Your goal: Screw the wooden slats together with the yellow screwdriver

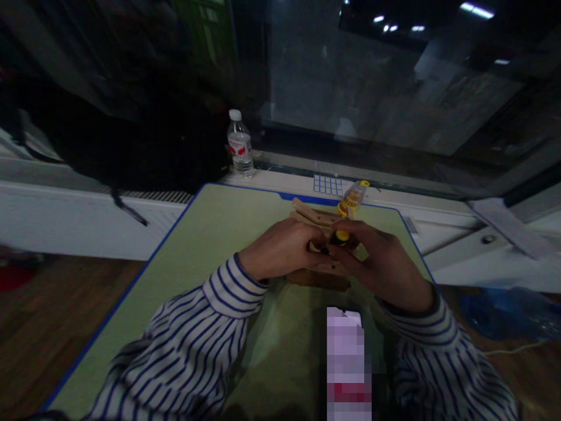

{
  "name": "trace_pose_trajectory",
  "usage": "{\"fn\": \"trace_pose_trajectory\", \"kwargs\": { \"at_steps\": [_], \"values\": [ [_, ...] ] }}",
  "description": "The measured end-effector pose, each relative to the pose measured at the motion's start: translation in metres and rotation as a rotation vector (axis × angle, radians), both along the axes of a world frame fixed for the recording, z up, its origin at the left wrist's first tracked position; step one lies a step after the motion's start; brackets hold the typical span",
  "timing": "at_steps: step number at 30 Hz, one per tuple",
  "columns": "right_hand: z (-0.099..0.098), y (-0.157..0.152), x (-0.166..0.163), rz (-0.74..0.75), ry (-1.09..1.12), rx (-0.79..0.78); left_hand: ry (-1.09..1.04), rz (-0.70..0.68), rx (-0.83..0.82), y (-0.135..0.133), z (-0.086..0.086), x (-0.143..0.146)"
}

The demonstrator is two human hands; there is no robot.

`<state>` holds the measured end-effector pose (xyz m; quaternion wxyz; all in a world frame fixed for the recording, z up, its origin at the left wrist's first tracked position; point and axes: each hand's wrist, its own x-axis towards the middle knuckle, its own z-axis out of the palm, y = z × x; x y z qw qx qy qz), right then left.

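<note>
My right hand (385, 263) is closed around a short screwdriver (340, 236) with a black and yellow handle. Its yellow end faces up, and the shaft and tip are hidden. Beneath both hands lies a small wooden assembly (322, 279) of light brown slats with dark holes, on the table. My left hand (284, 248) has its fingers curled together over the assembly, close to the screwdriver. What those fingers pinch is hidden in shadow.
The green table (193, 234) has a blue edge. A water bottle (241, 146) stands on the windowsill, left of a blue-white grid sheet (328, 185). A small clear packet with yellow ends (352, 199) lies behind the assembly. A pixelated phone-like object (346, 356) is in front. A dark bag (175, 140) sits at left.
</note>
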<state>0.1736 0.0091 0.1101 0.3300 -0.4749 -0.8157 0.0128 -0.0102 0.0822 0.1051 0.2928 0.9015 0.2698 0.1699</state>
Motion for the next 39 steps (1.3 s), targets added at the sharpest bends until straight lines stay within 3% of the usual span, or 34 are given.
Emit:
{"fn": "trace_pose_trajectory", "kwargs": {
  "at_steps": [19,39],
  "values": [
    [0.0012,-0.0029,0.0024,0.037,-0.06,-0.024,-0.003,-0.051,0.031,0.0018,-0.0025,-0.0028],
    [0.0029,-0.0053,-0.0041,-0.002,-0.135,-0.028,0.085,0.042,0.191,-0.0036,0.0039,-0.0022]
  ]
}}
